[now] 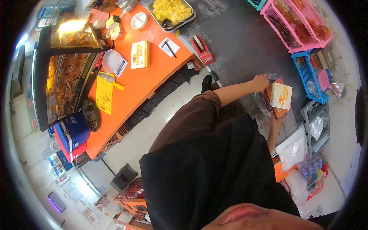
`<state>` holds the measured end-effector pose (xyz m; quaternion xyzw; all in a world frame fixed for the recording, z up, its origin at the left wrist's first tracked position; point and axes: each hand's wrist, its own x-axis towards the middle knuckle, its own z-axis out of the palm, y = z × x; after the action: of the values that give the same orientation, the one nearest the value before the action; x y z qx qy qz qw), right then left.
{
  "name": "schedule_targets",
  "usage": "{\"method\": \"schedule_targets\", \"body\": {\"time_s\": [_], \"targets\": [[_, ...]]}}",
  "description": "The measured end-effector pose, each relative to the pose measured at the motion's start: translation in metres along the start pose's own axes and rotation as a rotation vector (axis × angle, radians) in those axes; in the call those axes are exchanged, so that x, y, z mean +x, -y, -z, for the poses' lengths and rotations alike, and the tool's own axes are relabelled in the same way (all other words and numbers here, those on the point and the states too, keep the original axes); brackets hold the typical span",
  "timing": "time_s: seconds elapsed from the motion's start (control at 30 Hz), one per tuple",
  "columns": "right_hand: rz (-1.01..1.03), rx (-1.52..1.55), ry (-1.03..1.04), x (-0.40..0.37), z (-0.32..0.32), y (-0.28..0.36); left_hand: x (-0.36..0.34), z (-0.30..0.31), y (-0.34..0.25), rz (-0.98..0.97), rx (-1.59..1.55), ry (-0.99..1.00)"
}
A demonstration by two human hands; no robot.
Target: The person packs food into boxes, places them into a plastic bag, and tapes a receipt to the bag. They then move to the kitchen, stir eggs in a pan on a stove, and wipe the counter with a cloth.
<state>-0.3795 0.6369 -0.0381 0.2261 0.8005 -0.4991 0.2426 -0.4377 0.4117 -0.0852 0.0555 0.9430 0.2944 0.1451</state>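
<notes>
My left hand (261,82) is closed on the edge of a clear plastic bag (260,103), beside the upper end of an orange box (269,109). My right hand (275,122) holds the lower end of that box, its fingers against the edge. On top of the orange box lies a cream box (281,96) with orange and yellow lettering, upside down in this view. The bag hangs loosely along the left side of the boxes, over the dark worktop (237,46).
Pink baskets (290,45), a blue basket (303,76) and a grey tray (326,132) line the right side. White plastic bags (293,147) lie below. On the orange counter (153,82) are a knife, a cutting board and another lettered box (140,55).
</notes>
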Motion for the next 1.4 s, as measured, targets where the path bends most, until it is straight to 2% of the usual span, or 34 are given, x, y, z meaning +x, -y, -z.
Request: {"method": "schedule_targets", "body": {"time_s": [0.03,0.1,0.2,0.23,0.3,0.37,0.4,0.43,0.47,0.5,0.53,0.57,0.63,0.7,0.73,0.77,0.87,0.93,1.0,1.07,1.13,1.2,1.23,1.3,1.33,1.4], "targets": [[-0.002,-0.005,0.002,0.005,-0.003,-0.009,0.000,-0.003,0.001,0.004,-0.004,0.000],[0.120,-0.003,-0.022,0.017,-0.005,-0.027,-0.001,-0.008,0.000,0.008,0.044,-0.050],[0.125,-0.084,-0.059,0.004,-0.010,-0.011,-0.002,-0.010,0.001,-0.008,-0.006,-0.085],[0.118,-0.080,-0.073,0.019,-0.001,-0.024,-0.002,-0.003,-0.001,-0.022,-0.009,-0.077],[0.563,-0.395,-0.225,0.062,0.040,-0.073,-0.003,0.030,-0.013,0.130,0.034,-0.063],[0.254,-0.153,-0.298,0.020,0.049,-0.008,0.000,0.048,-0.023,0.087,-0.037,-0.203],[0.253,-0.102,-0.275,0.019,0.063,0.000,0.002,0.062,-0.030,0.061,-0.002,-0.097],[0.235,-0.130,-0.336,0.017,0.068,0.011,0.014,0.047,-0.028,0.064,0.011,-0.173],[0.223,-0.134,-0.361,0.014,0.069,0.021,0.016,0.060,-0.037,0.000,0.032,-0.185],[0.305,-0.263,-0.437,0.007,0.066,0.035,0.022,0.070,-0.042,-0.020,0.040,-0.102],[0.589,-0.613,-0.717,0.046,0.065,0.001,0.025,0.079,-0.051,0.010,0.004,-0.104],[0.280,-0.639,-0.571,0.032,0.062,0.029,0.047,0.067,-0.044,0.086,0.017,0.000],[0.124,-0.596,-0.651,0.046,0.051,0.032,0.062,0.056,-0.039,0.061,0.095,0.126],[0.006,-0.733,-0.571,0.046,0.051,0.036,0.085,0.025,-0.004,-0.089,0.132,0.199],[-0.009,-0.702,-0.601,0.046,0.051,0.042,0.102,0.022,0.001,-0.194,0.139,0.238],[0.000,-0.669,-0.674,0.045,0.052,0.045,0.099,0.044,-0.019,-0.224,0.162,0.246],[0.011,-0.541,-0.796,0.034,0.053,0.063,0.068,0.080,-0.047,-0.161,0.054,0.319],[0.024,-0.456,-0.843,0.022,0.050,0.069,0.054,0.084,-0.046,-0.373,0.159,0.165],[0.098,-0.357,-0.877,0.018,0.043,0.069,0.034,0.094,-0.050,-0.378,0.237,0.233],[0.086,-0.344,-0.817,0.021,0.040,0.068,0.026,0.094,-0.051,-0.377,0.314,0.301],[0.078,-0.332,-0.754,0.023,0.032,0.069,0.022,0.087,-0.051,-0.412,0.037,0.019],[0.137,-0.238,-0.577,0.022,0.017,0.072,0.028,0.083,-0.053,-0.357,-0.010,0.062],[0.142,-0.232,-0.576,0.013,0.010,0.075,0.031,0.084,-0.054,-0.297,-0.068,0.103],[0.489,-0.574,-0.593,-0.010,-0.004,0.081,0.027,0.101,-0.075,-0.217,-0.028,0.115],[0.493,-0.570,-0.591,-0.005,-0.003,0.079,0.026,0.107,-0.081,-0.139,0.004,0.132],[0.547,-0.592,-0.247,0.007,0.000,0.069,0.026,0.109,-0.079,-0.157,0.058,0.132]]}}
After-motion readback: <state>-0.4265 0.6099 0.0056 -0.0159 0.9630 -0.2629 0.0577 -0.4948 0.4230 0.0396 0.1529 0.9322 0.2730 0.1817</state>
